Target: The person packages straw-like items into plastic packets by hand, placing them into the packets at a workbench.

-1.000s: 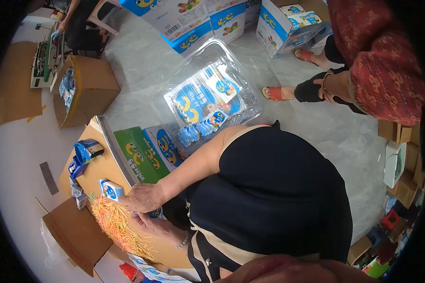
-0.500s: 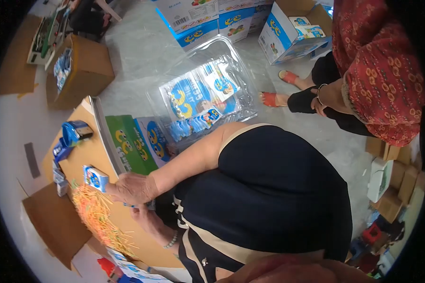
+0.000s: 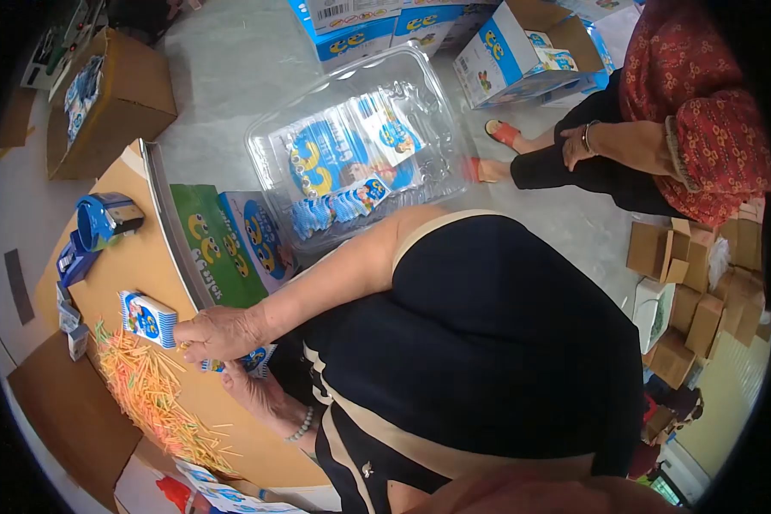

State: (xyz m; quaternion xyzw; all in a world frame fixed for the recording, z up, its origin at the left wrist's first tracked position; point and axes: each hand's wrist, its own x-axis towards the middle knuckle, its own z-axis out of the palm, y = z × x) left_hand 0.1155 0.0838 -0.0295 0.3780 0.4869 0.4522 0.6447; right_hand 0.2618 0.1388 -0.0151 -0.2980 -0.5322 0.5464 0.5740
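Observation:
My left hand [image 3: 261, 401], wearing a beaded bracelet, is closed round a small blue-and-white striped candy packet [image 3: 254, 360], partly hidden behind the other hand. My right hand [image 3: 218, 334] is just beyond it, its fingers curled together and thumb pressed down. I cannot tell what those fingers hold. Right at their tips, a blue-and-white cartoon-printed packet [image 3: 150, 319] overlaps the tan table [image 3: 146, 253]. A loose heap of thin yellow, orange and green candy sticks [image 3: 150, 390] spreads over the table beside both hands.
A blue tub [image 3: 107, 221] and small boxes line the table's far side. A clear plastic tray [image 3: 261, 163] of packets is beside the table. An open carton [image 3: 111, 103] stands past the corner. A person in a red patterned top [image 3: 694, 120] is nearby, with stacked cartons [image 3: 651, 248] behind.
The view has shifted, so the table and tray appear further left and higher. More of the packet in my left hand shows below my right hand, whose fingers stay curled.

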